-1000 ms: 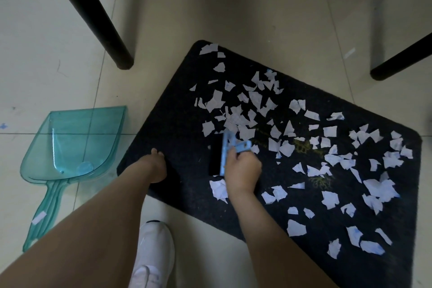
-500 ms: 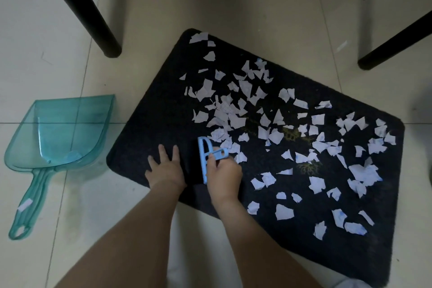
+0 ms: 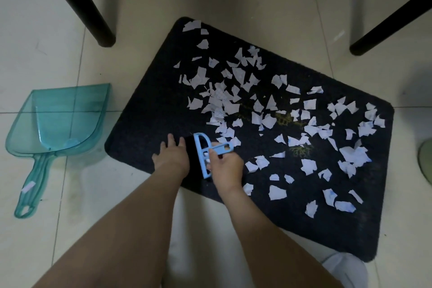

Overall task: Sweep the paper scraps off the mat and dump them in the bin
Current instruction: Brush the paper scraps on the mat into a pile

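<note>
A dark mat (image 3: 149, 114) lies on the tiled floor, strewn with several white paper scraps (image 3: 224, 103) across its middle and right. My right hand (image 3: 228, 167) grips a small light-blue hand brush (image 3: 202, 149) with black bristles at the mat's near-left part. My left hand (image 3: 171, 155) lies flat on the mat just left of the brush, fingers spread, touching the bristles' side. A clear teal dustpan (image 3: 58, 119) sits on the floor left of the mat, handle pointing toward me. No bin is in view.
Black furniture legs (image 3: 91, 11) stand beyond the mat at the left, and another (image 3: 388, 23) at the right. A pale green object (image 3: 426, 159) shows at the right edge. A white shoe (image 3: 346, 269) is by the mat's near corner. One scrap lies on the dustpan handle (image 3: 28, 187).
My left hand has moved from the mat's near-left edge to lie flat beside the brush. My right hand with the brush has shifted slightly toward me and left. The camera view moved.
</note>
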Demonstrator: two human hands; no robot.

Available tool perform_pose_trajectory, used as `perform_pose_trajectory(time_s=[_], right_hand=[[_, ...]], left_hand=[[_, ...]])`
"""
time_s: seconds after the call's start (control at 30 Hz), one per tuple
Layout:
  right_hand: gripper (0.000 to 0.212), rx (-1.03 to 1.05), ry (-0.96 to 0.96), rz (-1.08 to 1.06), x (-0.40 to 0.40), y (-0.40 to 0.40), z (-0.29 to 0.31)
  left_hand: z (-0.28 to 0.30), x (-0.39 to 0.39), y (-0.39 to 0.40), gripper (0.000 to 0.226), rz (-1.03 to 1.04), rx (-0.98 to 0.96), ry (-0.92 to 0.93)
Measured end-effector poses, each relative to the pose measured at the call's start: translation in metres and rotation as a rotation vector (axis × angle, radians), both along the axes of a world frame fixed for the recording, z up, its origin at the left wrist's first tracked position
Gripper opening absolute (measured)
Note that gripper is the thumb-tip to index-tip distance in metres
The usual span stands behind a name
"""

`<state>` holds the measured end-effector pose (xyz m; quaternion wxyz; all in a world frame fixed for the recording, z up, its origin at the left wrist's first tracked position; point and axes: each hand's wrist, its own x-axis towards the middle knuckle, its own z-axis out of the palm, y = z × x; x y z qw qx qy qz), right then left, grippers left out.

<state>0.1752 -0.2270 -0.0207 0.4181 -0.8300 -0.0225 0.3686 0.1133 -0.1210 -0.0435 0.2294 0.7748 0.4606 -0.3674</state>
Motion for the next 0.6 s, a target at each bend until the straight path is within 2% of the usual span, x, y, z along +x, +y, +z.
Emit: perform_pose_trajectory(time_s=[0.13, 0.23, 0.3, 0.4, 0.5, 0.6], right_hand=[[0.020, -0.092, -0.271, -0.008, 0.016, -0.018, -0.004], [0.018, 0.012, -0.370, -0.123, 0.034, -0.032, 0.002], [0.018, 0.113, -0.316, -0.150, 0.035, -0.034, 0.007], [0.019, 0.203, -0.127, -0.065, 0.022, -0.022, 0.017], [0.017, 0.186, 0.026, 0.012, 0.007, -0.011, 0.012], [0.017, 0.117, 0.048, -0.033, 0.007, -0.013, 0.003]], left_hand=[[-0.006, -0.005, -0.021, 0.088, -0.026, -0.079, 0.038], [-0.007, -0.003, -0.018, 0.088, -0.043, -0.102, 0.055], [-0.006, -0.001, -0.014, 0.086, -0.054, -0.121, 0.078], [-0.007, 0.005, -0.009, 0.081, -0.081, -0.144, 0.110], [-0.006, 0.009, -0.006, 0.074, -0.108, -0.157, 0.158], [-0.008, 0.009, -0.003, 0.077, -0.122, -0.179, 0.176]])
